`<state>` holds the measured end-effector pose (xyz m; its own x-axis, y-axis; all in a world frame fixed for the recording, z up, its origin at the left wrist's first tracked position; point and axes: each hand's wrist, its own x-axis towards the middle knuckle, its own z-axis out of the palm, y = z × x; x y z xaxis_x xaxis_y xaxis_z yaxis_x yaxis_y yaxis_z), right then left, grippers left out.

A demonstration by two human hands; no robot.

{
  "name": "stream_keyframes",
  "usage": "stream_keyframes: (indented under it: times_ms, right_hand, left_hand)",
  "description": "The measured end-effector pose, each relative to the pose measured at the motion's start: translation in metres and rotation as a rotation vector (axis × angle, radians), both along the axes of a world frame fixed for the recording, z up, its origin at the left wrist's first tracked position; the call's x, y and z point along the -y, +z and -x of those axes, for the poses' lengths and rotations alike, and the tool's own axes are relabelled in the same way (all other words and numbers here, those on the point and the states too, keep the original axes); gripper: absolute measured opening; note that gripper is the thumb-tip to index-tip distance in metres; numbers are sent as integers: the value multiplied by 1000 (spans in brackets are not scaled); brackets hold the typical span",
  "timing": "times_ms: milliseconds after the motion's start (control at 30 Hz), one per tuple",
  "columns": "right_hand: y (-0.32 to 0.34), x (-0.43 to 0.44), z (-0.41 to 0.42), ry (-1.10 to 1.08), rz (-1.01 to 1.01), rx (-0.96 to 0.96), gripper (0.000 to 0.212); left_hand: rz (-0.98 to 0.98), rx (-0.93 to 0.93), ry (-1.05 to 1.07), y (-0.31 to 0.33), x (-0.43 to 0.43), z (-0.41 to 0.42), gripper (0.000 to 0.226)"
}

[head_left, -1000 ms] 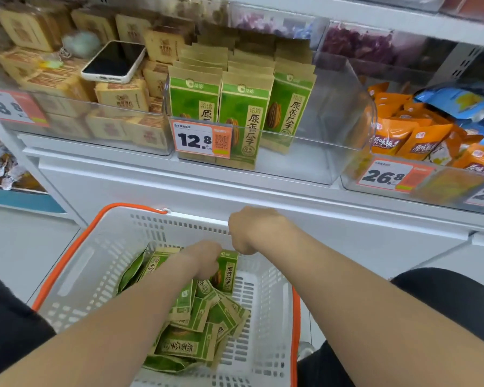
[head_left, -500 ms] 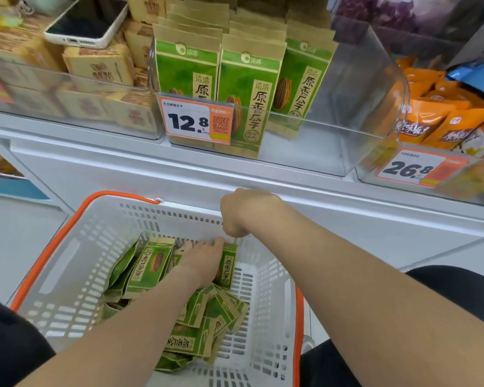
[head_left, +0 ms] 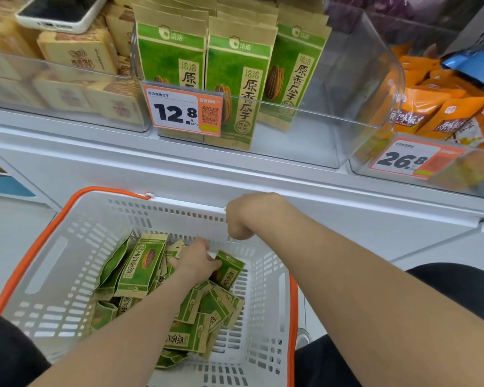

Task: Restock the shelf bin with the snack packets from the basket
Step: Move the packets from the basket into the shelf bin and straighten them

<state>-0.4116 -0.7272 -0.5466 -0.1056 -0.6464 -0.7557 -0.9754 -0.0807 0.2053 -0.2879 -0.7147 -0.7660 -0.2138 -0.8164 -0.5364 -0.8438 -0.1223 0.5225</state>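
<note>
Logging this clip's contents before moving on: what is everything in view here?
basket: one, white with orange handles, below the shelf
loose packets: a pile, green and tan, inside the basket
shelf bin: one, clear, middle of the shelf
stocked packets: three upright rows, green and tan, left side of the shelf bin
12.8 tag: one, white and orange, front of the shelf bin
26.8 tag: one, white and orange, front of the right-hand bin
tan boxes: many, left-hand bin
phone: one, white case, lying on the tan boxes
orange packets: many, right-hand bin
blue packets: a few, far right
left hand: in the basket, touching a packet; grip unclear
right hand: grips the basket's far rim
</note>
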Motion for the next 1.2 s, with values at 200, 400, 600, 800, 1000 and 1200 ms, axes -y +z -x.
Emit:
stream_keyframes:
  times_ms: [200,400,600,800,1000,1200]
  right_hand:
    - [-3,-7,6,31,-84,-48,46]
    - [34,-10,13,61,20,-15,22]
    - [74,-22,30,-48,261,134,23]
    - [96,-46,40,-604,388,680,26]
    - [119,-64,31,-811,631,999,13]
    - [141,-57,43,-988,1105,1240,10]
  left_hand:
    - [76,-29,-303,17,-7,9,11]
    - [223,-334,-121,59,-1,15,21]
    - [530,-579,234,123,2,24,40]
    - [380,-826,429,171,-2,26,51]
    - [487,-920,606,226,-13,28,50]
    - [813,-723,263,274,-21,32,61]
